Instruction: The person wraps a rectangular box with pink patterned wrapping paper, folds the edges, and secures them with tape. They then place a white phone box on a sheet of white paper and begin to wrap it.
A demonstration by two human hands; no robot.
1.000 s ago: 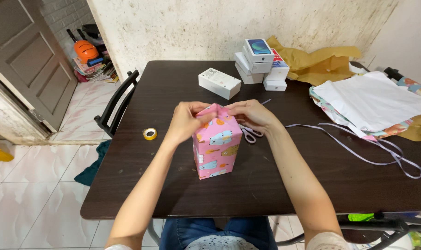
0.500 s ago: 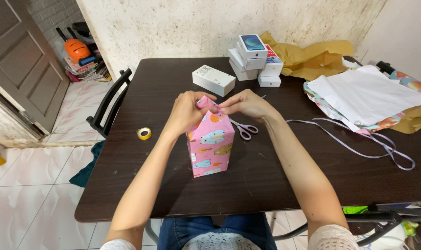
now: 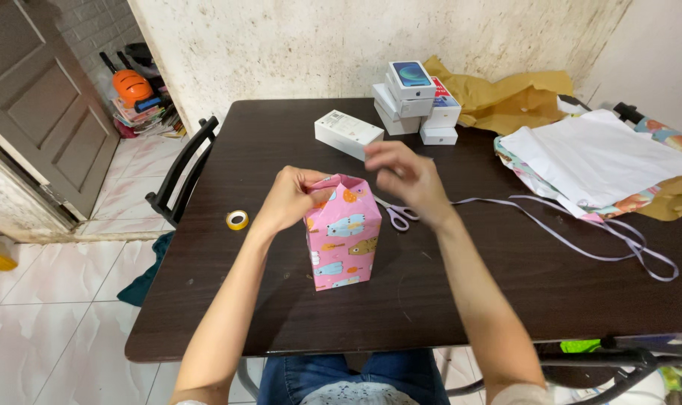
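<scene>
- A grey panelled door stands at the far left, and beyond it a heap of things with an orange helmet lies on the white tiled floor.
- A black metal chair stands against the left edge of the dark brown wooden tabletop.
- A small yellow roll of tape lies flat on the tabletop, near the left forearm.
- The left hand is pinched shut on the folded top edge of the tall box wrapped in pink paper with cartoon animals, thumb and fingers pressed against the paper on its left side.
- The wrapped box stands upright in the middle of the tabletop, directly in front of the person, its top flaps folded up to a peak.
- The right hand hovers just beside and above the top right of the box, fingers loosely curled and blurred; it holds nothing and does not touch the paper.
- Pink-handled scissors lie on the tabletop under the right hand.
- A long white carton lies behind the box; a stack of small white boxes stands by the wall.
- A pale lilac ribbon trails across the right side.
- Crumpled brown paper and white sheets over patterned wrapping paper lie at the far right.
</scene>
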